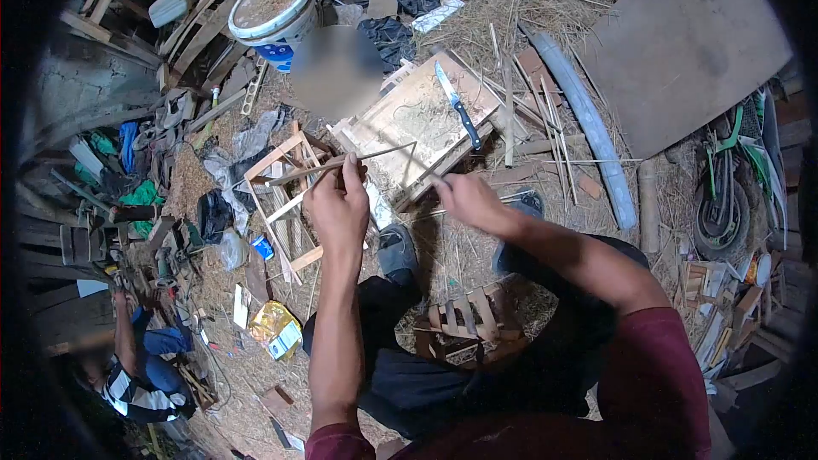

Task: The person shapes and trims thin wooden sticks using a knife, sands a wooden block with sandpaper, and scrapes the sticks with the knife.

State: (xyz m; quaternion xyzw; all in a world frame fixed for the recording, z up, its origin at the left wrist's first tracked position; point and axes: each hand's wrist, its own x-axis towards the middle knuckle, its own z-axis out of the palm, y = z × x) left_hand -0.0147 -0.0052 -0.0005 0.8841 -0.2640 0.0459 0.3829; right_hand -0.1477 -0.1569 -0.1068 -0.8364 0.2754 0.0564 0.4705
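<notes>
My left hand (338,209) is closed around a thin wooden stick (383,152), thumb along its top, the far end reaching over a low wooden board (383,132). My right hand (470,203) is closed just off the board's near edge. A small tip shows at its fingers, but I cannot make out what it is. A knife (458,106) with a dark blue handle lies on the right part of the board, its blade pointing away from me. Fine shavings are scattered on the board around it.
A wooden frame (294,204) stands left of the board. Behind is a white bucket (273,13). Loose sticks (558,140) and a grey pipe (588,119) lie right, near a large flat sheet (682,51) and a wheel (722,217). Another person (141,375) sits far left.
</notes>
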